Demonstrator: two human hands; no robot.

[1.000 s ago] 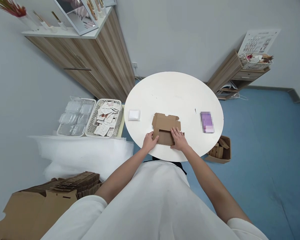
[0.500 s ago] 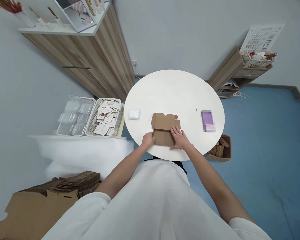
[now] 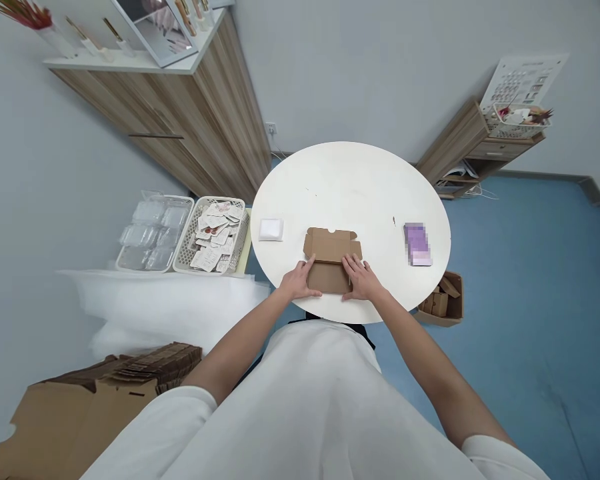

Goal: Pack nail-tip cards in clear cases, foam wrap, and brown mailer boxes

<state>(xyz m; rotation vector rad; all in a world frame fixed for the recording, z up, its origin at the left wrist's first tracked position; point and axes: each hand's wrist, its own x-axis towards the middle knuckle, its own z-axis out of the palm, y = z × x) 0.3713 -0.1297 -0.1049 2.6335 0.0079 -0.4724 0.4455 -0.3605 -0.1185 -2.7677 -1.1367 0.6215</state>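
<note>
A brown cardboard box (image 3: 326,279) lies on the white round table (image 3: 353,180) near its front edge. Its flapped lid (image 3: 331,245) is folded back, away from me, and the tray part looks bare inside. My left hand (image 3: 296,280) rests along the box's left side, thumb at the front corner and index finger up by the lid crease. On the right side my right hand (image 3: 363,277) lies with fingers stretched over the crease and thumb at the front edge. Both hands touch the box with their fingers apart.
On the table sit a white packet (image 3: 271,229) at left and a purple pixelated item (image 3: 417,245) at right. Baskets of cards (image 3: 214,233) and clear packs (image 3: 153,230) stand left. Flat cardboard (image 3: 65,420) is stacked lower left; a carton (image 3: 447,321) stands right.
My left hand has gone from a closed grip on the box's left edge to spread fingers along that side. The right hand stays nearly in place. The view has shifted slightly.
</note>
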